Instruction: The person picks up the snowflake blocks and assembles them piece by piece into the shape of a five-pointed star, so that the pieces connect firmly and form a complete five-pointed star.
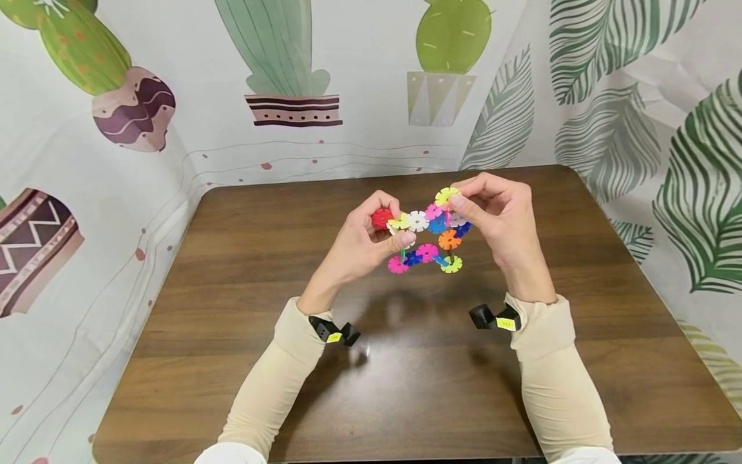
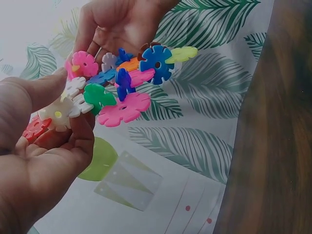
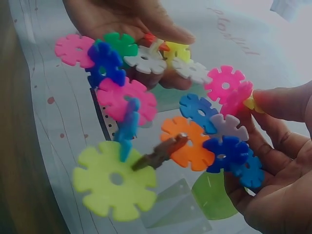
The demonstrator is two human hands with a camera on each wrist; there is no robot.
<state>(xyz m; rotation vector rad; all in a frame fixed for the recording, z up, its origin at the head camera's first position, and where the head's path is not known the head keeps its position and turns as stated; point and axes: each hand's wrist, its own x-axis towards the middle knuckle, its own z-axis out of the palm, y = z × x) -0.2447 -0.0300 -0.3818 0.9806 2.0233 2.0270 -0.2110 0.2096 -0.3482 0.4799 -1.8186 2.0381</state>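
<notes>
Both hands hold one linked structure of colourful notched plastic snowflake discs (image 1: pixel 427 252) up above the table. The left hand (image 1: pixel 359 248) grips its left end, thumb and fingers around white and yellow pieces beside a red disc (image 1: pixel 381 218). The right hand (image 1: pixel 503 222) pinches a yellow disc (image 1: pixel 445 195) at the upper right, by a pink piece (image 3: pixel 223 80). Lower down, a yellow-green disc (image 3: pixel 95 187) joins a brown piece (image 3: pixel 158 153) that leads to an orange disc (image 3: pixel 180 134). Pink, blue and green discs (image 2: pixel 99 97) form the rest; fingers partly hide the left end.
The brown wooden table (image 1: pixel 243 270) lies beneath the hands. Behind it hangs a white cloth backdrop (image 1: pixel 371 38) printed with cacti and leaves. A small black camera (image 1: pixel 333 330) sits on the left wrist, another black camera (image 1: pixel 495 318) on the right.
</notes>
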